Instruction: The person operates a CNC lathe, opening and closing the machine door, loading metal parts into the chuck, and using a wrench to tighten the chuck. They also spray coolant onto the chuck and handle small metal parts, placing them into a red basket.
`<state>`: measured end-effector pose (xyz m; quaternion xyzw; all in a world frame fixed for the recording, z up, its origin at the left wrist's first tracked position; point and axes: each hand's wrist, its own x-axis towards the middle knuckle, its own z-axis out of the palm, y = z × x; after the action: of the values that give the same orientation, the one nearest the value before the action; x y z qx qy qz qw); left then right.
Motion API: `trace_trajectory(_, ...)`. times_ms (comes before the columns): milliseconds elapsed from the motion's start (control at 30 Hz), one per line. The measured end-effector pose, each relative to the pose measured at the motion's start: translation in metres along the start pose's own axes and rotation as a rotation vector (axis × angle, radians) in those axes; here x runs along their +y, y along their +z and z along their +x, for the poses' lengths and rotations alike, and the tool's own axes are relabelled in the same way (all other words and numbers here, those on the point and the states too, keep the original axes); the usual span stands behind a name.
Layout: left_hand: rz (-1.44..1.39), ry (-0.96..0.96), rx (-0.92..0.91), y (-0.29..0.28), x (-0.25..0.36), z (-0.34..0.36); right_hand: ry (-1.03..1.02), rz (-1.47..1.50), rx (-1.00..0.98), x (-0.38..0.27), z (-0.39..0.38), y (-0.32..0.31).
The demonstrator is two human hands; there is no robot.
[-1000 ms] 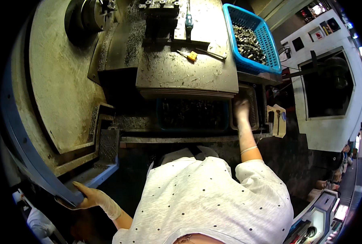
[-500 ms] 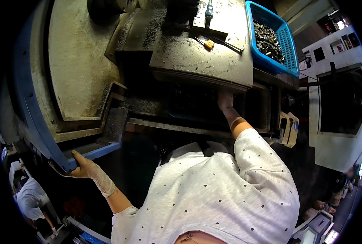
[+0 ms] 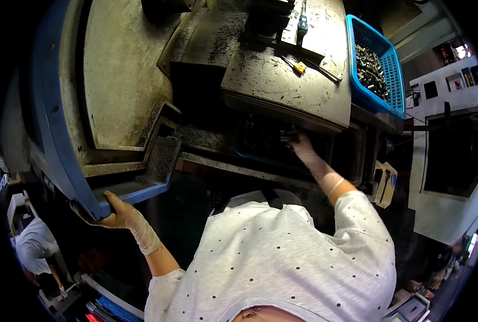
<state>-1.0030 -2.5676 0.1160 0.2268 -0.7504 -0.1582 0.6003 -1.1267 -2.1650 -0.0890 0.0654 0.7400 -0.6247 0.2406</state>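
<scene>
My left hand (image 3: 122,212), in a pale, stained glove, is closed on the corner of the blue machine door (image 3: 97,206) at the lower left. My right hand (image 3: 299,143), gloved too, is over a dark blue basket (image 3: 243,152) under the front edge of the metal table (image 3: 282,96). Its fingers are curled together at the tips. Something small may be between them, but the shadow hides what it is. Dark pieces in that basket are hard to make out.
On the metal table lie a yellow-handled tool (image 3: 299,67), a dark rod (image 3: 325,72) and a green-handled screwdriver (image 3: 302,26), among metal chips. A bright blue basket (image 3: 397,86) of small metal parts stands to the right. Another person (image 3: 35,247) bends at the far left.
My right hand has come out from beneath the table edge into view, with its fingers now visible. My left hand keeps its hold on the door. The whole view has shifted slightly.
</scene>
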Motion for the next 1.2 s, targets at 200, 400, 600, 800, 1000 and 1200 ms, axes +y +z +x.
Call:
trace_trajectory(200,-0.004,0.042,-0.042,-0.004,-0.015,-0.001,0.246,0.869,-0.745,-0.112,-0.033,0.111)
trace_trajectory(400,-0.002,0.138,-0.017,0.0,-0.007,0.006,-0.006,0.512,-0.777,-0.232,-0.003,0.174)
trace_trajectory(600,0.029,0.162,0.002,-0.002,-0.01,0.007,-0.125,0.496,-0.398,-0.318,0.077,0.184)
trace_trajectory(800,0.029,0.173,-0.002,0.0,-0.009,0.009,-0.348,0.175,0.078,-0.343,0.185,0.159)
trace_trajectory(1000,0.048,0.16,0.013,-0.002,-0.01,0.008,-0.389,0.335,0.193,-0.354,0.252,0.125)
trace_trajectory(1200,0.109,0.156,-0.038,-0.006,-0.013,0.007,-0.416,0.82,0.123,-0.347,0.261,0.132)
